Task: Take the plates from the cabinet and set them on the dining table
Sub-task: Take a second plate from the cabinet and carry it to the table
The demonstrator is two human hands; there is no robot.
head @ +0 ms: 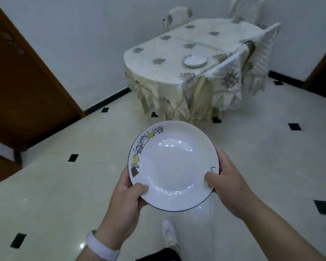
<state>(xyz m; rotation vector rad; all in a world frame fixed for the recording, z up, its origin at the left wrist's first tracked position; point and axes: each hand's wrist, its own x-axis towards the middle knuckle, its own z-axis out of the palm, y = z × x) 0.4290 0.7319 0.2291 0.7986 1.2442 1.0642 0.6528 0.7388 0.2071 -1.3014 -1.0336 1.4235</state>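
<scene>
The left hand (127,199) and the right hand (228,182) are both clamped on a round white ceramic plate with a thin dark rim line and small cartoon figures painted along its left edge (172,165). Each hand takes one side of the near edge, with the thumb pressed on the upper face of the rim and the other fingers hidden underneath. The plate is held roughly level above a glossy cream tiled floor with small black diamond insets (64,185), and its shallow well is bare. A white band (102,248) sits on the left wrist, and a white shoe (168,234) shows below the plate.

Farther ahead stands the oval dining table draped in a cream cloth with brownish flower motifs (177,49). On its near right part rests a second white plate (195,60); nothing can be made out in it. Chairs in matching quilted covers (260,53) stand around the table. A brown wooden door (23,87) fills the left side.
</scene>
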